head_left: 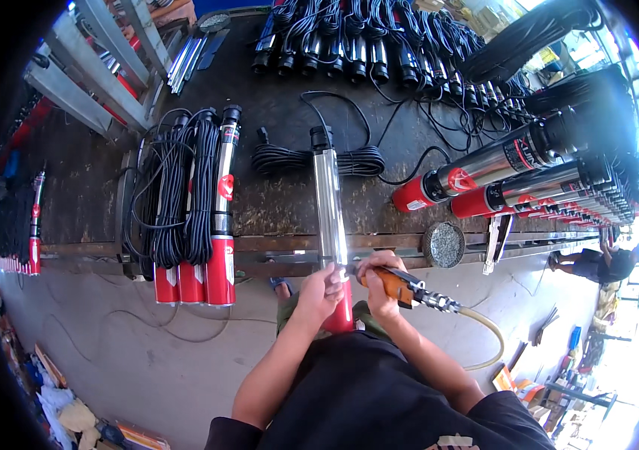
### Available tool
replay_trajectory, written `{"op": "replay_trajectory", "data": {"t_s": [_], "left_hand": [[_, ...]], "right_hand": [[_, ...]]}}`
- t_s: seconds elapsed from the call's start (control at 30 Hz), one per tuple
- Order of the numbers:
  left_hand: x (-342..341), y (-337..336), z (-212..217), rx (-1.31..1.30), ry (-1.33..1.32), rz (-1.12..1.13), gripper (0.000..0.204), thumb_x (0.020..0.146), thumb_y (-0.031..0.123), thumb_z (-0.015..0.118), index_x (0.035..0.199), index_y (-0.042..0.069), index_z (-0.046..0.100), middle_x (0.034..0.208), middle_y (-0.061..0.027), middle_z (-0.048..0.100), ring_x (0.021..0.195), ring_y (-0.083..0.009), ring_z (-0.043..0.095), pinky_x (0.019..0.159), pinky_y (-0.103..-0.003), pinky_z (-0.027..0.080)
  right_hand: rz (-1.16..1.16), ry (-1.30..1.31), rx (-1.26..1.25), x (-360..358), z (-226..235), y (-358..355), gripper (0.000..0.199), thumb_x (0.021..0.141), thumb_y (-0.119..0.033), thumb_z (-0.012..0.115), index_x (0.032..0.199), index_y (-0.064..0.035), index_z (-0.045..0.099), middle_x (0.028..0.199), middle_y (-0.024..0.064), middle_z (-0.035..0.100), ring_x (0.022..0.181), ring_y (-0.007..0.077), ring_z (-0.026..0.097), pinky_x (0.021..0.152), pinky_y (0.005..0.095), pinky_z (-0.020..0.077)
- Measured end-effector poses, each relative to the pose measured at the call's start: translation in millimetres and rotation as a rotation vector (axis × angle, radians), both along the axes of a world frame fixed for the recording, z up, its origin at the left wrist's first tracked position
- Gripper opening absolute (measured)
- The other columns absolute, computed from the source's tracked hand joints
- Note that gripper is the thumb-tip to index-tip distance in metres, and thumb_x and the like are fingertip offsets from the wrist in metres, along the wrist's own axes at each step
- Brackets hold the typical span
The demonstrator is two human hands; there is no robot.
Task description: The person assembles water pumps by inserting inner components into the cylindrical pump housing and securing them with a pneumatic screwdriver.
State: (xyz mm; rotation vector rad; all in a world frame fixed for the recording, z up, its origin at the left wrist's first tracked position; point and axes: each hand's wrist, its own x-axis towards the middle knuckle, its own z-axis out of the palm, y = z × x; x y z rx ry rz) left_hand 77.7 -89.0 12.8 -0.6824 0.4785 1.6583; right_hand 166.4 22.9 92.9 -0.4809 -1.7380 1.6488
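Observation:
A long submersible pump (328, 195) with a shiny steel body and a red lower end lies in front of me, reaching from the bench past its near edge to my waist. My left hand (321, 291) is closed against the pump's left side, just above the red part. Any small part between its fingertips is too hidden to make out. In my right hand (381, 281) is an orange air screwdriver (393, 286), its tip pointing left at the pump's joint. Behind the pump's upper part lies a coiled black cable (360, 161).
Several red-ended pumps with cables (205, 195) lie at left, and more pumps (499, 169) at right. Cabled pumps (357, 56) line the bench's (274, 202) far side. A round dish of small parts (444, 245) sits at its near edge. An air hose (496, 330) trails right.

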Motion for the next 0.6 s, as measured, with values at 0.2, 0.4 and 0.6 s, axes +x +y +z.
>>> {"op": "replay_trajectory", "data": {"t_s": [0.2, 0.4, 0.6], "left_hand": [[-10, 8, 0, -0.398, 0.887, -0.367, 0.036, 0.085, 0.033, 0.076, 0.070, 0.003, 0.066, 0.059, -0.0040, 0.060, 0.048, -0.0148, 0.055, 0.045, -0.029, 0.039], [-14, 17, 11, -0.801, 1.497, -0.588, 0.047, 0.071, 0.044, 0.084, 0.062, 0.002, 0.066, 0.063, -0.0158, 0.067, 0.063, -0.0337, 0.067, 0.065, -0.043, 0.052], [-6, 23, 17, -0.886, 1.533, -0.554, 0.044, 0.071, 0.040, 0.084, 0.063, 0.001, 0.066, 0.062, -0.0158, 0.066, 0.060, -0.0326, 0.067, 0.063, -0.041, 0.052]], "right_hand": [[-0.021, 0.026, -0.142, -17, -23, 15, 0.017, 0.084, 0.006, 0.053, 0.100, -0.0018, 0.052, 0.093, 0.0108, 0.058, 0.076, 0.0163, 0.060, 0.068, 0.0317, 0.0517], [-0.116, 0.009, -0.217, -24, -18, 21, 0.014, 0.083, 0.005, 0.054, 0.096, -0.0016, 0.054, 0.092, 0.0107, 0.059, 0.077, 0.0173, 0.060, 0.076, 0.0322, 0.0514], [-0.001, 0.075, -0.044, -16, -31, 22, 0.015, 0.081, 0.008, 0.055, 0.093, -0.0020, 0.055, 0.090, 0.0125, 0.061, 0.072, 0.0167, 0.061, 0.067, 0.0311, 0.0534]]}}
